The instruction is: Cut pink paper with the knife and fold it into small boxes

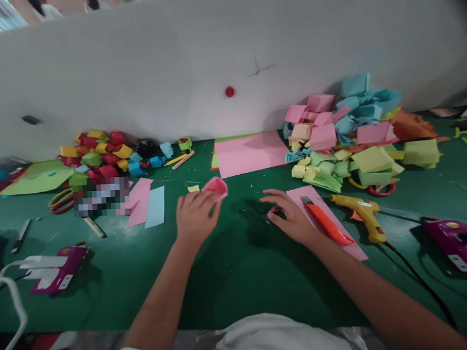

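Observation:
My left hand (195,216) is raised a little above the green table (237,267) and pinches a small folded pink paper piece (215,187) at its fingertips. My right hand (290,217) rests on the table with fingers spread and holds nothing. It lies at the left edge of a pink paper strip (320,212). An orange utility knife (325,222) lies on that strip just right of the hand. A yellow glue gun (361,213) sits further right.
A pink sheet (248,152) lies at the back centre. A heap of folded coloured paper (351,133) is at the back right, smaller folded pieces (101,152) at the back left. Purple tools (57,268) (455,240) sit at both sides. A white partition (213,62) closes the back.

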Motion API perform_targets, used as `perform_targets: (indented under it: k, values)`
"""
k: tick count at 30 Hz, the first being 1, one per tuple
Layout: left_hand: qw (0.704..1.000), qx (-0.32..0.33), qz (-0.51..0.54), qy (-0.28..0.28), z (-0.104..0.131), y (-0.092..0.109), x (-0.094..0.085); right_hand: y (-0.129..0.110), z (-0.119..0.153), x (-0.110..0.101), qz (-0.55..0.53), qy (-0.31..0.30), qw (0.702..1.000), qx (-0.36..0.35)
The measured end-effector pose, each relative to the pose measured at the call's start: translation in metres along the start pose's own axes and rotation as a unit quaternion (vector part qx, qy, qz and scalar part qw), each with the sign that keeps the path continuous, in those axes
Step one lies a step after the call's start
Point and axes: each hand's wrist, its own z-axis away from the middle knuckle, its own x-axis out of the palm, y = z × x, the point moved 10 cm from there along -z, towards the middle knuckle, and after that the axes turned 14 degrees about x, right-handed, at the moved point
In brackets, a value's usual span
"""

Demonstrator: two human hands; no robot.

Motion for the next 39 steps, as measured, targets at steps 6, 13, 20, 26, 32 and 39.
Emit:
perform_targets:
  k: [6,13,20,26,32,39]
  values:
    - [0.97,-0.224,-0.082,0.055,0.033,-0.106,-0.037,0.005,-0.001,0.002,0.01,0.002,1.0,0.004]
    - [0.936,-0.336,-0.097,0.03,0.066,-0.155,-0.037,0.001,-0.001,0.002,0.02,0.005,1.0,0.002]
    - [0.93,-0.355,-0.086,0.043,0.074,-0.161,-0.029,0.005,-0.002,0.001,0.017,0.019,1.0,0.002]
    - [0.933,-0.344,-0.085,0.062,0.075,-0.164,-0.027,0.005,-0.002,0.0,0.012,0.026,1.0,0.004]
    - [0.955,-0.262,-0.093,0.106,0.057,-0.14,-0.031,0.004,-0.003,0.0,0.006,0.028,1.0,0.005]
    - [0.999,-0.035,0.006,-0.01,-0.017,-0.037,0.035,0.003,-0.006,-0.002,0.003,0.041,0.999,0.013]
